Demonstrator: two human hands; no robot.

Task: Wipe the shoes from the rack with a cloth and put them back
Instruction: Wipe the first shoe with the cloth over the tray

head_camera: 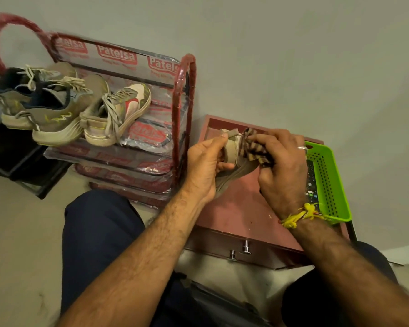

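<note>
The wiping step is in hand: the left hand (204,166) grips the heel end of a beige low-top sneaker (234,161), thumb and fingers curled round its collar, and holds it just above the pink-topped counter with 2 metal knobs on its front (236,215), while the right hand (282,171) pinches a brown-and-cream checked cloth (255,147) bunched against the shoe's upper near the opening. Neither hand is spread; both are closed on what they hold. Most of the shoe is hidden behind the hands, so how much of it is already clean cannot be told. The next move, as I judge it, calls for the left hand to turn the shoe so the cloth can reach the sides and sole, and then to carry it across to the free space on the top shelf of the red metal-framed shoe rack wrapped in printed plastic (183,109), just beside the counter. On that top shelf I count 3 sneakers: 2 olive-and-navy ones (45,107) at the left and 1 beige, white and red one (118,112) beside them, which looks like the mate of the shoe in hand. That makes 4 shoes in all, 1 cloth, 1 rack and 1 lime-green perforated plastic basket (328,182) on the counter's right edge.
</note>
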